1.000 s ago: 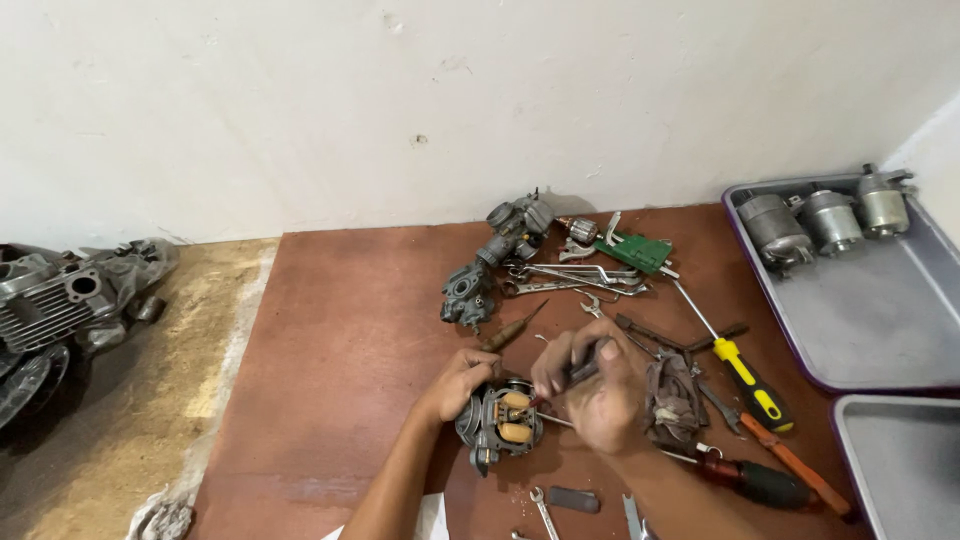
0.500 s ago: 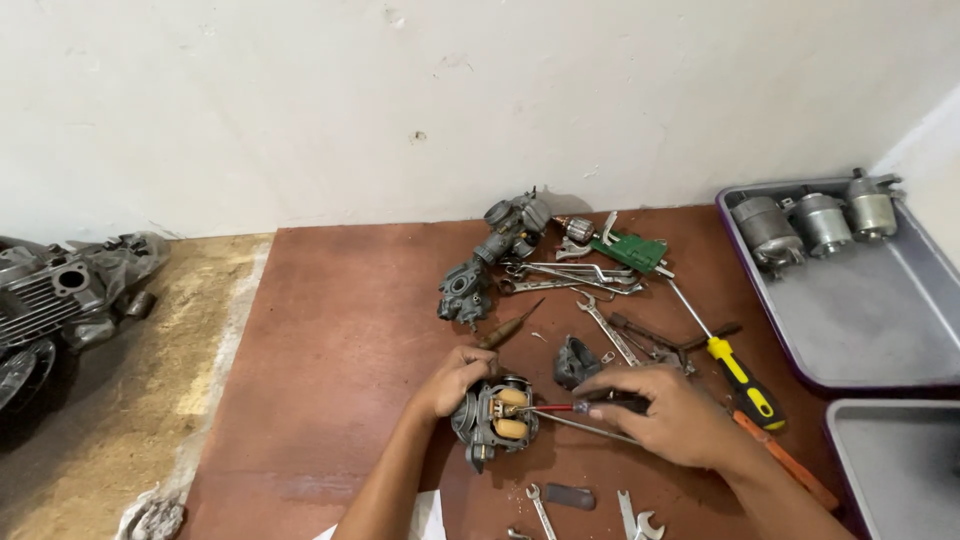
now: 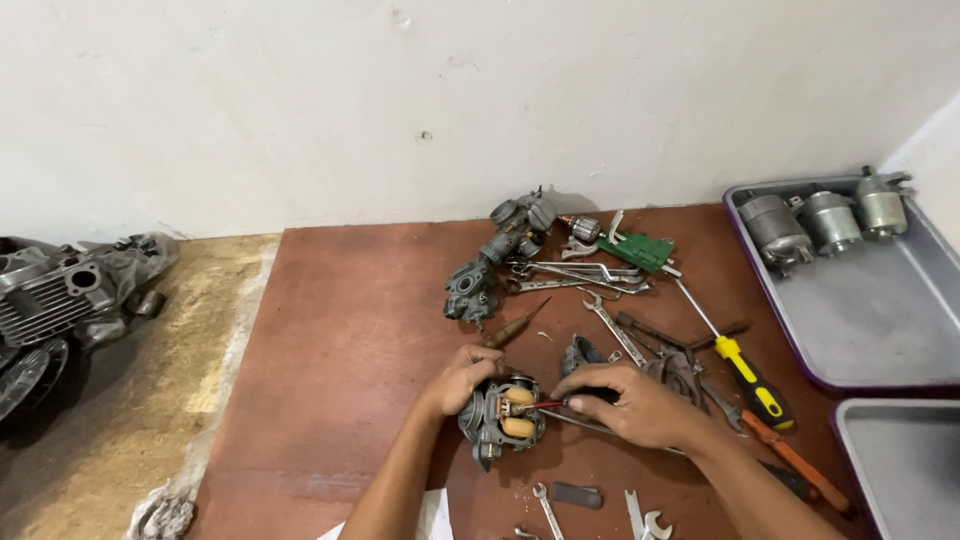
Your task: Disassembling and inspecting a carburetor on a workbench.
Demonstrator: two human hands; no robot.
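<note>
A grey metal carburettor body (image 3: 497,425) with two tan floats showing lies on the brown board (image 3: 350,350). My left hand (image 3: 460,377) grips its left side. My right hand (image 3: 635,403) holds a small screwdriver (image 3: 560,402) with a red shaft and dark handle, its tip resting at the floats. A dark metal part (image 3: 580,354) sits just behind my right hand.
Two more carburettors (image 3: 500,255), several spanners (image 3: 575,275), a green circuit board (image 3: 637,251) and a yellow-handled screwdriver (image 3: 745,373) lie behind and right. A grey tray (image 3: 880,320) holds three cylindrical motors. A second tray (image 3: 900,470) is lower right. Engine parts (image 3: 60,300) sit far left.
My right hand swung out to the right over the tools, then came back to the carburettor holding the small screwdriver. My left hand stayed on the carburettor.
</note>
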